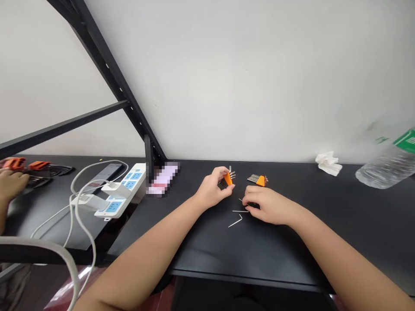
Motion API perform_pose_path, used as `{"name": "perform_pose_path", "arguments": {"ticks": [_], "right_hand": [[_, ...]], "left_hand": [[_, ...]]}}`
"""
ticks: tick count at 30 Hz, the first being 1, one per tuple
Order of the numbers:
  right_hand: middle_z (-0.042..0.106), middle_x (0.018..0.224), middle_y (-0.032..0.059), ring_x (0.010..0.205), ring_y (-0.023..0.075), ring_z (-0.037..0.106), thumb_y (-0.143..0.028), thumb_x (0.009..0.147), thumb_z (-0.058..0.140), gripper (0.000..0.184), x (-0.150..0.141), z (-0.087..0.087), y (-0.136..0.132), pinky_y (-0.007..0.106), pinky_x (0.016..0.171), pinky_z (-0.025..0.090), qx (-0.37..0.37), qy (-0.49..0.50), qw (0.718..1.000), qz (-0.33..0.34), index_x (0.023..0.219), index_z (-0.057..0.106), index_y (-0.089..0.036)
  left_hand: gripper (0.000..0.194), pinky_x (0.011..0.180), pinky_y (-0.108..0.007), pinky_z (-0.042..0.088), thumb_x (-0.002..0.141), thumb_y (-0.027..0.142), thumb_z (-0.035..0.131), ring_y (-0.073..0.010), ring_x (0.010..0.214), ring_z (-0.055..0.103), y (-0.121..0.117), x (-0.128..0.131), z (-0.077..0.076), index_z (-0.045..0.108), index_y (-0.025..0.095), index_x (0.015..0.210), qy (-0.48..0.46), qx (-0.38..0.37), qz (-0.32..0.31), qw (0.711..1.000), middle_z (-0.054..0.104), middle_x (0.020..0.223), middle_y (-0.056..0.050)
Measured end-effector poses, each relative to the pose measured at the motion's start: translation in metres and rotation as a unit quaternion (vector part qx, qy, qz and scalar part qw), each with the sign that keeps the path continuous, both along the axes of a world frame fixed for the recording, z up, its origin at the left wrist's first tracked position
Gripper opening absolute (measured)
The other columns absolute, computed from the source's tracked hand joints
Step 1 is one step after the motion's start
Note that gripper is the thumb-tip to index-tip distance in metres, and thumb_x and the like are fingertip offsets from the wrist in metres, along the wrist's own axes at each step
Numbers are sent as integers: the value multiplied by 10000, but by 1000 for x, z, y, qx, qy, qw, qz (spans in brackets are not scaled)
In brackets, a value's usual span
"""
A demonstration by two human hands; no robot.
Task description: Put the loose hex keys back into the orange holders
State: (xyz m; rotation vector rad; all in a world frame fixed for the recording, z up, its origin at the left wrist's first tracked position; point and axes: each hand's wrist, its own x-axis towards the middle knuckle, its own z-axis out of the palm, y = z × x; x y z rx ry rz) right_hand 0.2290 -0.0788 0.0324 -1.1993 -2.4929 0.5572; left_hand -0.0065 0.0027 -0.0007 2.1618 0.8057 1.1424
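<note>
My left hand (214,188) is closed around an orange hex key holder (228,179), held upright just above the table, with several metal keys sticking out of it. My right hand (264,204) is low over the black tabletop, fingers pinched on a thin hex key (240,199) whose end shows by the fingertips; the rest is hidden. Just below those fingers a straight-looking key (240,211) lies on the table, its right end close to the thumb. Nearer to me lies an L-shaped hex key (235,221). Behind my right hand rests a second orange holder (261,181) filled with keys.
A white power strip (128,190) with plugs and looping cables stands left, near a dark phone (108,175) and a blurred-out pinkish item (164,179). At right are a crumpled tissue (328,163) and a lying plastic bottle (387,166). Another person's hand (13,183) works far left.
</note>
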Motion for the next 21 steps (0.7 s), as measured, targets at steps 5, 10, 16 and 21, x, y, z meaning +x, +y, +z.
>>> {"name": "perform_pose_path", "arguments": {"ticks": [5, 10, 16, 21], "right_hand": [[624, 885, 51, 815, 180, 581, -112, 863, 575, 120, -12, -4, -6, 297, 714, 439, 12, -126, 992, 3, 806, 654, -180], [598, 819, 55, 762, 181, 543, -106, 820, 552, 110, -27, -11, -3, 306, 687, 403, 89, -152, 984, -13, 737, 561, -177], [589, 767, -2, 660, 123, 520, -99, 845, 535, 114, -19, 2, 2, 256, 606, 353, 80, -24, 992, -96, 787, 514, -195], [592, 783, 1, 684, 136, 519, -152, 944, 501, 131, -3, 4, 6, 271, 643, 381, 145, 28, 986, -79, 834, 538, -212]], "left_hand": [[492, 973, -353, 630, 812, 260, 769, -191, 1057, 742, 2, -1, -3, 510, 226, 1229, 15, -1, 4, 1000, 741, 1131, -64], [496, 942, -331, 635, 821, 263, 765, -188, 1043, 747, 0, -2, 0, 526, 231, 1254, 11, 32, 5, 999, 745, 1121, -55], [525, 930, -312, 632, 841, 268, 748, -186, 1057, 743, -4, -2, 3, 522, 248, 1315, 31, 91, -4, 995, 735, 1162, -49], [516, 935, -323, 630, 851, 291, 737, -191, 1055, 745, -3, -2, 1, 520, 246, 1317, 37, 87, -4, 996, 739, 1154, -50]]}}
